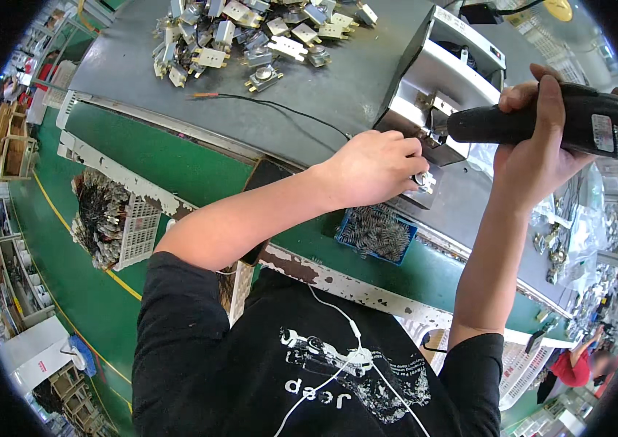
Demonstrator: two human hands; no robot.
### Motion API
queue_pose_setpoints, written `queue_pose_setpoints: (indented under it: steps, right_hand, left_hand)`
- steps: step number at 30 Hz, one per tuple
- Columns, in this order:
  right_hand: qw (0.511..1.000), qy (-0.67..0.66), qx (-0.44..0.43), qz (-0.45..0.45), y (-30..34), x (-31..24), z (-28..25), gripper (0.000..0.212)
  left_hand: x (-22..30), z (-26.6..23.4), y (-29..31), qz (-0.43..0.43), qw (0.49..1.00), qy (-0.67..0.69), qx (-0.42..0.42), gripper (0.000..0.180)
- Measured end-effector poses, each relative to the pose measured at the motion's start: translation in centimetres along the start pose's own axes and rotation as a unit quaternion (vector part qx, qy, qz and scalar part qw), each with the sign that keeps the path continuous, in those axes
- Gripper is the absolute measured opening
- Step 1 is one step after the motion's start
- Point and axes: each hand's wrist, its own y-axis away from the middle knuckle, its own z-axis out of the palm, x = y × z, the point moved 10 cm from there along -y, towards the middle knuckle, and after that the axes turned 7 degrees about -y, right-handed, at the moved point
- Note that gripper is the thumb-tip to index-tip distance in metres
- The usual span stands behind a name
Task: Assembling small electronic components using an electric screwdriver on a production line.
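Observation:
My right hand (542,131) is wrapped round a black electric screwdriver (498,124). Its tip points left, at a small metal part (440,109) on the front of a shiny metal box-shaped fixture (447,65). Close below that fixture, my left hand (382,167) has its fingers curled round a small silver metal piece (422,179), mostly hidden by them. A thin black cable (280,107) with an orange-red end runs along the grey bench to the back of my left hand; whether it joins the held piece I cannot tell.
A heap of small metal-and-white parts (250,36) lies at the far left of the grey bench (127,51). A blue tray of springs (378,233) sits below my left hand. Plastic bags (582,226) and metal parts lie at right. A white crate (138,233) stands at left.

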Motion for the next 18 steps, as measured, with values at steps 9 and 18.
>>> queue_pose_setpoints:
  steps: [9, 18]
  right_hand:
    - [0.998, 0.046, -0.017, 0.048, 0.4, 0.9, 0.3, 0.049]
    - [0.997, 0.075, -0.003, -0.007, 0.9, 0.0, 2.4, 0.033]
  left_hand:
    - [0.1, 0.1, 0.1, 0.014, 1.000, -0.020, 0.010, 0.025]
    - [0.1, 0.1, 0.2, 0.006, 1.000, -0.026, -0.011, 0.027]
